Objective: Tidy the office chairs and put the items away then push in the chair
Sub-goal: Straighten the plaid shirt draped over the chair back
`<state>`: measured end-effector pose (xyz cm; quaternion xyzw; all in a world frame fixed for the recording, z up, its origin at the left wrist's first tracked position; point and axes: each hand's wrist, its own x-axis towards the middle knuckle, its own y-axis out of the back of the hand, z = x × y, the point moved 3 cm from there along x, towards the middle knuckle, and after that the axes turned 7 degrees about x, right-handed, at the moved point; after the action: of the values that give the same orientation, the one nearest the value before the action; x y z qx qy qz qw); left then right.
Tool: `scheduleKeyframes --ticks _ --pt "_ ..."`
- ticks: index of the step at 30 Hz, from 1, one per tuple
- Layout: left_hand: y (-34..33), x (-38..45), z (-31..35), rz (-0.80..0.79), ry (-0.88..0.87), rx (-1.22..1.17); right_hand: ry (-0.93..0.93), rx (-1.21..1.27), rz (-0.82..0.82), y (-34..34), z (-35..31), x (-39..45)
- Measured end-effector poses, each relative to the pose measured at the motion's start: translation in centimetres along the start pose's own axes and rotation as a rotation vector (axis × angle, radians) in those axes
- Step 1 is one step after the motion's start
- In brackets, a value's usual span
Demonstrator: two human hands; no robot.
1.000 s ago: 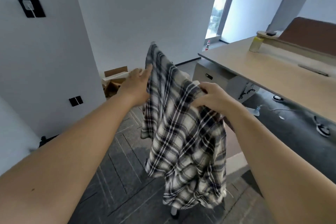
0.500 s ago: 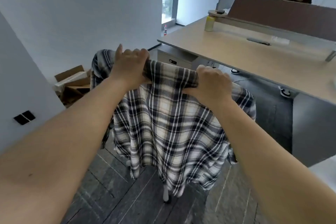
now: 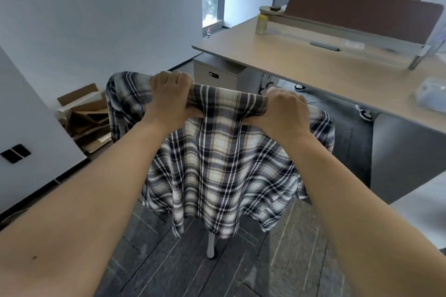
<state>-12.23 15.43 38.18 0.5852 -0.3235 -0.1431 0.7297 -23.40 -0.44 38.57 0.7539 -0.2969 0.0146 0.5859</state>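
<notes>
Two bare forearms are seen, no sleeves or wristwear on them. A small dark mole is borne on the left forearm. The left hand (image 3: pixel 170 96) and right hand (image 3: pixel 286 113) are ungloved and ringless.

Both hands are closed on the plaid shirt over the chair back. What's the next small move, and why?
Probably push the chair toward the desk, keeping both grips. The left hand and right hand clamp the top edge through the plaid shirt, which hangs evenly, and the chair leg stands clear of the desk.
</notes>
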Motion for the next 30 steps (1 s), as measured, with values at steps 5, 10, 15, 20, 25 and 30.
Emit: scheduleKeyframes --ticks 5,10,15,20,25,30 --pt "0.0 0.1 3.3 -0.016 -0.045 -0.009 -0.033 -0.002 0.016 1.9 2.6 -1.5" --pt "0.1 0.1 7.5 0.002 -0.165 -0.008 -0.089 -0.070 0.044 4.7 5.7 -4.0" --pt "0.3 -0.5 11.7 0.033 -0.274 -0.018 -0.178 -0.143 0.048 7.0 8.7 -7.4" --pt "0.1 -1.0 15.1 0.021 -0.331 -0.055 -0.312 -0.143 0.010 9.0 10.8 -10.5" --pt "-0.5 -1.5 16.7 0.040 -0.384 -0.052 -0.401 -0.116 0.007 9.9 12.2 -11.6" --pt "-1.6 -1.0 18.5 0.067 -0.433 0.002 -0.407 -0.081 0.000 10.6 14.2 -11.4"
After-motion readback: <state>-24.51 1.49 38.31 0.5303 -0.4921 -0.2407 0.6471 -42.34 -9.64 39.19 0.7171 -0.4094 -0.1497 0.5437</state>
